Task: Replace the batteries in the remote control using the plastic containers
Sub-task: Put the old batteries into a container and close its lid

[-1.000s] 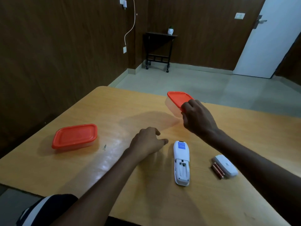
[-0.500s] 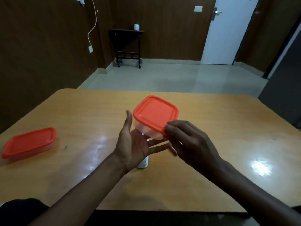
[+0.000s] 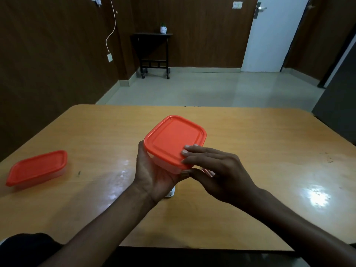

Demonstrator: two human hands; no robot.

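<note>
The square clear plastic container with the orange lid (image 3: 174, 140), which stood on the light wooden table (image 3: 250, 151) 1 second ago under the right hand (image 3: 217, 170) alone, is now lifted. The left hand (image 3: 154, 170), earlier curled on the table, now cups its base, and the right fingers lie on the lid's near corner.

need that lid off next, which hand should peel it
Right, probably. The right hand already has fingertips on the lid at its near corner and its thumb beneath the rim, ready to lift. The left hand cradles the container from below and is better kept as support.
</note>
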